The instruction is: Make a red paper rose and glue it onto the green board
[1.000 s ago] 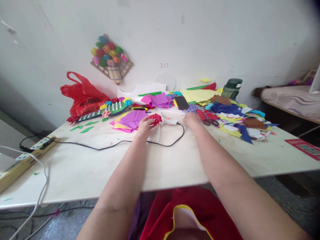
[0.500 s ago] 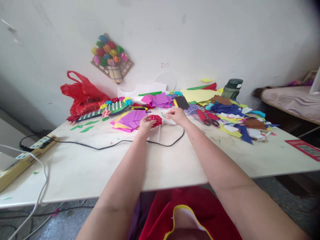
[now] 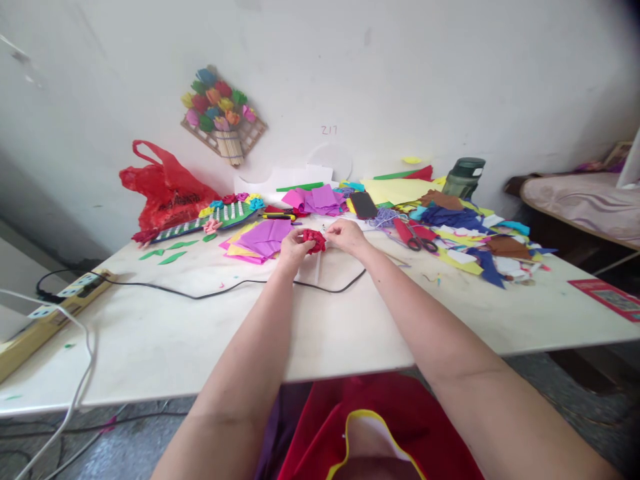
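Note:
My left hand (image 3: pixel 294 249) is closed around a red paper flower (image 3: pixel 314 241) with crumpled petals, held just above the white table (image 3: pixel 345 333). Beside the flower's right edge, the fingertips of my right hand (image 3: pixel 346 237) are pinched together; whatever they hold is too small to make out. Behind the hands lie purple paper sheets (image 3: pixel 320 199) and a black and yellow sponge-like block (image 3: pixel 363 205). A stack of purple, pink and yellow paper (image 3: pixel 263 241) rests left of my left hand.
A black cord (image 3: pixel 200 295) runs across the table from a power strip (image 3: pixel 55 320). Scissors (image 3: pixel 421 244) and a heap of coloured scraps (image 3: pixel 480 240) lie at right, near a green bottle (image 3: pixel 465 179). A red plastic bag (image 3: pixel 170 193) stands at left, behind green paper leaves (image 3: pixel 173 257).
My right hand has moved slightly left and down, closer to the red flower. The flower has turned a little in my left hand.

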`<state>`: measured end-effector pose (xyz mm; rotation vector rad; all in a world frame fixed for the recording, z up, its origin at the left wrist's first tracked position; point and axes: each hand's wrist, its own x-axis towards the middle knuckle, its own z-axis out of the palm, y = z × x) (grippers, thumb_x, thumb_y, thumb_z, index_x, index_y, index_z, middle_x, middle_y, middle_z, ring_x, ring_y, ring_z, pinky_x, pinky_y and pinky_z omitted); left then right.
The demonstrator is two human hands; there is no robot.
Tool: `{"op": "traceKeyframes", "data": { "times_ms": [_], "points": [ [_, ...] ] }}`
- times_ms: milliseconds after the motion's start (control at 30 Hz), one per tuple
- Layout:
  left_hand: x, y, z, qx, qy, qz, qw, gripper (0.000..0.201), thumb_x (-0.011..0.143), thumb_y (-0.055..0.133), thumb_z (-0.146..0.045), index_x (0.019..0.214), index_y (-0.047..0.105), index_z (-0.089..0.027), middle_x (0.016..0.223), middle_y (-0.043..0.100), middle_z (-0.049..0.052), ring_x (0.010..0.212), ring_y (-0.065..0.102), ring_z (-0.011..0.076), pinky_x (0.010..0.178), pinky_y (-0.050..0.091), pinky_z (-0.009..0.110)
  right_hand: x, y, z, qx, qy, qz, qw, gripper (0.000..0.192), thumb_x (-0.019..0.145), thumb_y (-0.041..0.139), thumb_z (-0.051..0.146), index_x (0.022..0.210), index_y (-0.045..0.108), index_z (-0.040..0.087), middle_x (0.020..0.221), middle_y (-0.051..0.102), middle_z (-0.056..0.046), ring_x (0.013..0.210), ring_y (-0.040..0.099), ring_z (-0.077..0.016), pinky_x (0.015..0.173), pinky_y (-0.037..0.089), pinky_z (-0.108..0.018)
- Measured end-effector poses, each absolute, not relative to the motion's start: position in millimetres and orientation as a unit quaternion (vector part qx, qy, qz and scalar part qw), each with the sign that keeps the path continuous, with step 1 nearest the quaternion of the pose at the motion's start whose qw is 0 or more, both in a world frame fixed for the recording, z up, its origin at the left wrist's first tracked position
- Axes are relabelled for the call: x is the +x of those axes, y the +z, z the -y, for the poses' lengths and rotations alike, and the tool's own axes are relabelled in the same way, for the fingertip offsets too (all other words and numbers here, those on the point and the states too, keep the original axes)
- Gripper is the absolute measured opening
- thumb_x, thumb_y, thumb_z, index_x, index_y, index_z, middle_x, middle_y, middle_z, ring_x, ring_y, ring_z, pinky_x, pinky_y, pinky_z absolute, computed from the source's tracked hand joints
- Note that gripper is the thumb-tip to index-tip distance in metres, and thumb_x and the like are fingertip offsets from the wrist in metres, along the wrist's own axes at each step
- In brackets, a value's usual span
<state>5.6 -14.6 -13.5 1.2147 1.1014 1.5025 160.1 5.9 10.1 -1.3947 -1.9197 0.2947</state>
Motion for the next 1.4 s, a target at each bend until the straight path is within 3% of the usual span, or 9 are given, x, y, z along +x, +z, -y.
{"op": "traceKeyframes", "data": {
  "times_ms": [400,533,833,1000,1067,1267,1400],
  "points": [
    [5,-23,5,0.543,0.587,-0.451,0.397,0.037,0.052,0.067,-0.014,0.089,0.063,-0.014,0.068,0.066,0.002,0.061,0.061,0.015,0.059,0.047,0.025,158,8,-4,-0.529,0.118,0.753,0.373,0.013,0.07,0.059,0.021,0.062,0.068,0.018,0.087,0.069,-0.004,0.082,0.062,-0.0166,0.075,0.045,-0.025],
    [5,-20,8,0.544,0.59,-0.445,0.399,0.036,0.053,0.067,-0.014,0.088,0.063,-0.014,0.069,0.067,0.003,0.063,0.061,0.0156,0.06,0.047,0.026,158,8,-7,-0.508,0.15,0.753,0.391,0.016,0.069,0.056,0.017,0.055,0.064,0.018,0.077,0.068,-0.003,0.08,0.062,-0.0166,0.074,0.046,-0.025],
    [5,-18,9,0.527,0.592,-0.461,0.4,0.036,0.051,0.067,-0.012,0.087,0.064,-0.014,0.066,0.066,0.003,0.059,0.06,0.0156,0.057,0.046,0.026,161,10,-4,-0.442,0.342,0.661,0.501,0.008,0.065,0.06,0.019,0.058,0.063,0.017,0.06,0.061,0.001,0.06,0.055,-0.0122,0.061,0.045,-0.024],
    [5,-18,9,0.526,0.583,-0.47,0.403,0.035,0.052,0.067,-0.012,0.086,0.063,-0.014,0.064,0.064,0.001,0.057,0.059,0.0144,0.055,0.046,0.025,160,16,3,-0.412,0.443,0.616,0.505,0.013,0.067,0.066,0.024,0.058,0.06,0.016,0.048,0.053,0.003,0.044,0.043,-0.0072,0.048,0.039,-0.021],
    [5,-17,10,0.526,0.582,-0.469,0.407,0.035,0.052,0.067,-0.012,0.086,0.063,-0.014,0.063,0.064,0.001,0.056,0.059,0.0143,0.055,0.045,0.025,161,16,4,-0.388,0.484,0.602,0.503,0.016,0.068,0.068,0.026,0.059,0.06,0.016,0.049,0.056,0.002,0.043,0.045,-0.0073,0.046,0.04,-0.021],
    [5,-16,13,0.519,0.589,-0.449,0.426,0.036,0.05,0.07,-0.013,0.086,0.063,-0.014,0.068,0.065,0.002,0.061,0.061,0.0165,0.059,0.047,0.027,163,20,10,-0.293,0.585,0.559,0.508,0.022,0.071,0.071,0.029,0.065,0.055,0.017,0.075,0.071,-0.006,0.064,0.066,-0.0142,0.062,0.053,-0.027],
    [6,-14,15,0.511,0.591,-0.458,0.424,0.034,0.051,0.069,-0.014,0.084,0.063,-0.015,0.068,0.066,0.002,0.06,0.061,0.0159,0.058,0.048,0.027,161,22,10,-0.264,0.565,0.556,0.55,0.021,0.075,0.068,0.028,0.067,0.051,0.018,0.084,0.072,-0.005,0.086,0.068,-0.0168,0.08,0.053,-0.034]
  ]
}}
